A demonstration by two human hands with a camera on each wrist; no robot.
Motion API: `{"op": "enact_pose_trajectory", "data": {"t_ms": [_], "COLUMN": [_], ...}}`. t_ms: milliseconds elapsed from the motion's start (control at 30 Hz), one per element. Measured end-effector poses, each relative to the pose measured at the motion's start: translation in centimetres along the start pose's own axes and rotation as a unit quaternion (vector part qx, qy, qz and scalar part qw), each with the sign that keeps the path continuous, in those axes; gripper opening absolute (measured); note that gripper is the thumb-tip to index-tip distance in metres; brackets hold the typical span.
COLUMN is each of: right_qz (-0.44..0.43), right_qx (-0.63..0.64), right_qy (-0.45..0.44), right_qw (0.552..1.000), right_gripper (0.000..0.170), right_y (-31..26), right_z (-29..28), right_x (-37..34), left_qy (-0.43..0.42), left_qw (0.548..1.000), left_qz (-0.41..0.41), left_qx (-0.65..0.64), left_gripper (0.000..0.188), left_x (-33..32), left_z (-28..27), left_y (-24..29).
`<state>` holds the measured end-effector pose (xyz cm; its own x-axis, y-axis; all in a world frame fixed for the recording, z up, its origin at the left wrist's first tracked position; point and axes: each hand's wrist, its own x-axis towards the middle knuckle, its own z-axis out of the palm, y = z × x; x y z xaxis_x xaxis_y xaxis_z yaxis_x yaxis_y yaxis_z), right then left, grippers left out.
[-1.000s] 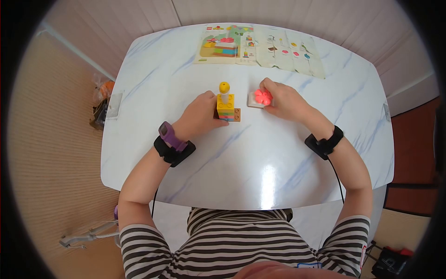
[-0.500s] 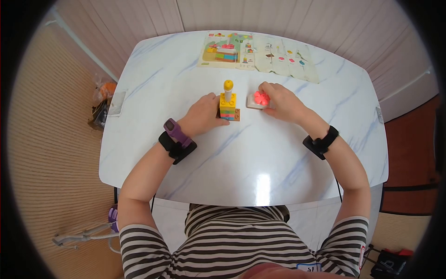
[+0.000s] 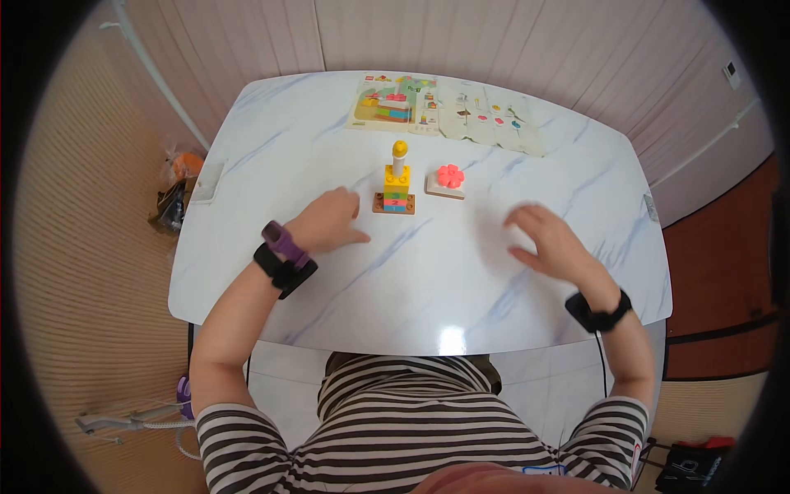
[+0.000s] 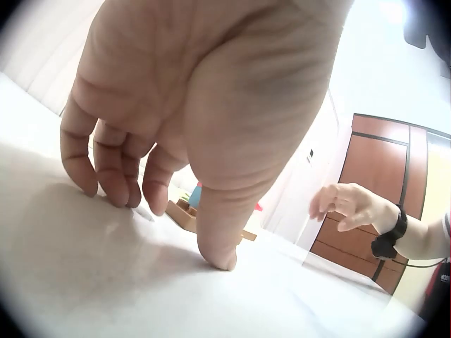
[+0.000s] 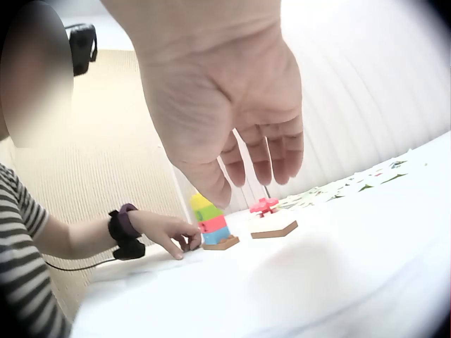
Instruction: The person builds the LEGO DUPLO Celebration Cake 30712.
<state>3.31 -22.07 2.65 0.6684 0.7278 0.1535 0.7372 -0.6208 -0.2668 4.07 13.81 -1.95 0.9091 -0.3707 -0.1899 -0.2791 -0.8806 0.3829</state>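
Observation:
A brick tower (image 3: pixel 397 185) stands upright on a brown studded plate (image 3: pixel 378 206). Its blue, pink, green and yellow bricks carry a white candle (image 3: pixel 399 165) with a yellow tip. To its right a pink flower piece (image 3: pixel 450 175) tops a white brick (image 3: pixel 445 189) with a brown base. My left hand (image 3: pixel 329 221) is beside the tower, apart from it, fingers loosely bent and holding nothing. In the left wrist view its thumb and fingers hang close over the tabletop. My right hand (image 3: pixel 550 240) hovers right of the flower, fingers relaxed and holding nothing.
An unfolded instruction sheet (image 3: pixel 444 114) with pictures of bricks lies along the far side of the marble-patterned table (image 3: pixel 329 321). A corrugated wall (image 3: pixel 494 49) rises behind it. Bags (image 3: pixel 177 189) sit beyond the table's left edge.
Both hands have let go: the left has drawn back leftward from the tower, the right has moved away right and toward the body from the flower piece. Both builds now stand free.

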Motion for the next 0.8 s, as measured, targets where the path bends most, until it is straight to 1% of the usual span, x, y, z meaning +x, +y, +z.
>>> {"op": "enact_pose_trajectory", "data": {"t_ms": [33,100,133,200,233,267,333,367,400,467,500,600,700,800], "right_qz": [0.011,0.003,0.008,0.043,0.029,0.061,0.099,0.121,0.145,0.174,0.190,0.208,0.259,0.178], "right_qx": [0.024,0.078,0.107,0.180,0.232,0.285,0.311,0.322,0.335,0.288,0.266,0.287,0.326,0.259], "right_qy": [-0.027,-0.058,-0.088,-0.176,-0.193,-0.230,-0.288,-0.292,-0.295,-0.297,-0.298,-0.249,-0.256,-0.204], "right_qw": [0.999,0.995,0.990,0.967,0.953,0.929,0.901,0.892,0.883,0.894,0.897,0.901,0.872,0.927], "right_gripper": [0.035,0.030,0.030,0.027,0.023,0.021,0.018,0.018,0.018,0.018,0.018,0.017,0.019,0.018], "right_y": [-0.9,-2.9,-4.6,-7.0,-7.4,-8.2,-8.3,-8.0,-7.6,-6.5,-6.3,-5.8,-6.7,-6.5], "right_z": [-0.3,-0.2,-0.5,-0.4,0.4,0.7,2.6,4.0,5.7,8.6,10.1,14.5,15.5,16.8], "right_x": [-1.8,-5.5,-6.8,-9.6,-11.0,-11.9,-14.1,-15.4,-16.9,-19.5,-20.8,-23.6,-23.1,-23.7], "left_qy": [-0.001,-0.017,-0.024,-0.036,-0.038,-0.041,-0.062,-0.074,-0.060,-0.032,-0.043,-0.068,-0.075,-0.065], "left_qw": [1.000,1.000,0.999,0.999,0.998,0.998,0.996,0.995,0.996,0.996,0.996,0.995,0.995,0.996], "left_qz": [0.010,0.010,0.008,0.017,0.017,0.018,0.011,0.010,0.020,0.039,0.035,0.021,0.014,0.020], "left_qx": [0.005,0.016,0.020,0.037,0.045,0.053,0.062,0.067,0.068,0.068,0.067,0.068,0.068,0.066], "left_gripper": [0.038,0.038,0.039,0.043,0.044,0.046,0.050,0.052,0.053,0.054,0.056,0.059,0.058,0.059], "left_x": [-0.9,-2.0,-2.5,-3.2,-3.5,-3.8,-4.3,-4.5,-4.7,-5.1,-5.3,-5.7,-5.9,-6.0], "left_z": [0.2,0.7,0.9,1.2,1.5,1.7,1.6,1.7,2.1,3.0,3.0,2.8,3.0,3.2], "left_y": [-0.2,-0.3,-0.2,0.2,0.4,0.7,1.7,2.0,2.1,1.9,2.3,3.3,3.6,3.5]}}
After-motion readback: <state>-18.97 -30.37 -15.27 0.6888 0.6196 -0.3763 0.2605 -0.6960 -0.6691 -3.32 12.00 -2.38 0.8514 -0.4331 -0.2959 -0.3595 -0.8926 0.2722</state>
